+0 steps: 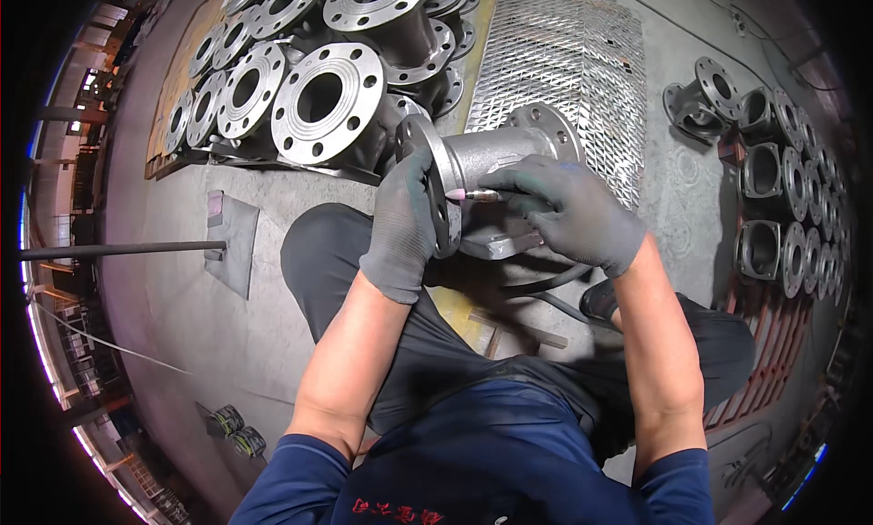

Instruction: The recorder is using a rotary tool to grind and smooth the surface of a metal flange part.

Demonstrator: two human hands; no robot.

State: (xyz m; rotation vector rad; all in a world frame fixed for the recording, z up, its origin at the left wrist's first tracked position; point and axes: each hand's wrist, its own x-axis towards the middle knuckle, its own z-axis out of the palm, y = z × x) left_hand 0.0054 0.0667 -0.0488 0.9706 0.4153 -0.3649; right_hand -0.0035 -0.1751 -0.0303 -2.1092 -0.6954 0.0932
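In front of me a grey metal valve body (pixel 498 158) with round flanges at its ends lies tilted. My left hand (pixel 401 218), in a grey glove, is closed on the rim of its left flange (pixel 440 184). My gloved right hand (pixel 573 207) grips a slim die grinder (pixel 486 196) with a pink pointed grinding stone (pixel 456 195). The stone is at the inner side of that flange; whether it touches the metal I cannot tell. My fingers hide most of the grinder's body. A dark hose (pixel 556 281) runs below my right hand.
Many flanged castings (pixel 329 102) are stacked at the far left, close to my left hand. Beyond the valve body lies a metal grating (pixel 564 61). More castings (pixel 762 170) stand in rows at the right, by a reddish slatted rack (pixel 759 357). A dark rod (pixel 127 250) extends from the left.
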